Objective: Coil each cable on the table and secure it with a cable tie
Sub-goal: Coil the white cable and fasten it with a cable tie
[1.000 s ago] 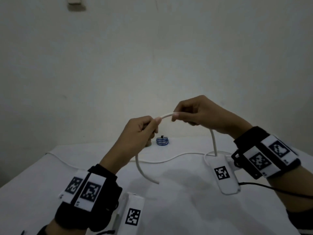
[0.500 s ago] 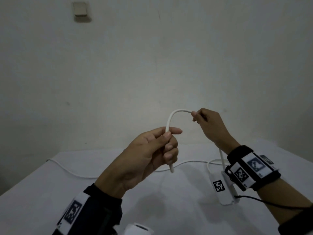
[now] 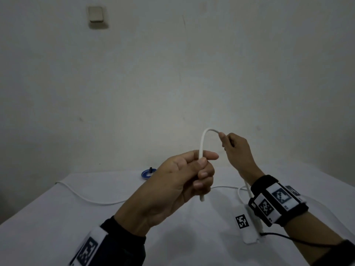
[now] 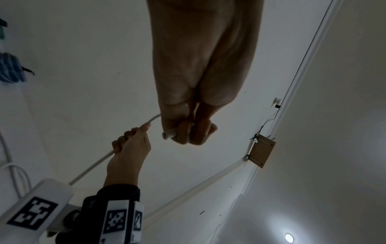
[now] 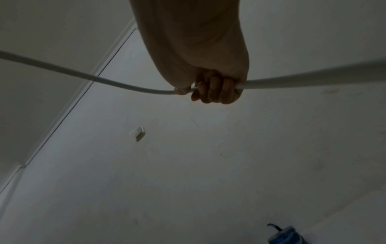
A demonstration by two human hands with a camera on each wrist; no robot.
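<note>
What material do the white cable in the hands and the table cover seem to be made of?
The white cable: probably plastic or rubber sheathing with a smooth matte finish; it bends in an even arch between the left hand and the right hand. The table cover: likely white cloth; it shows soft folds, no gloss.

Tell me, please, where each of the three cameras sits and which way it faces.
Head: on the head, facing forward and down at the table; shows both hands holding the white cable.
Left wrist: looks up along the left hand toward the ceiling; right hand shows too.
Right wrist: looks along the right hand toward the wall.
All share the cable.
</note>
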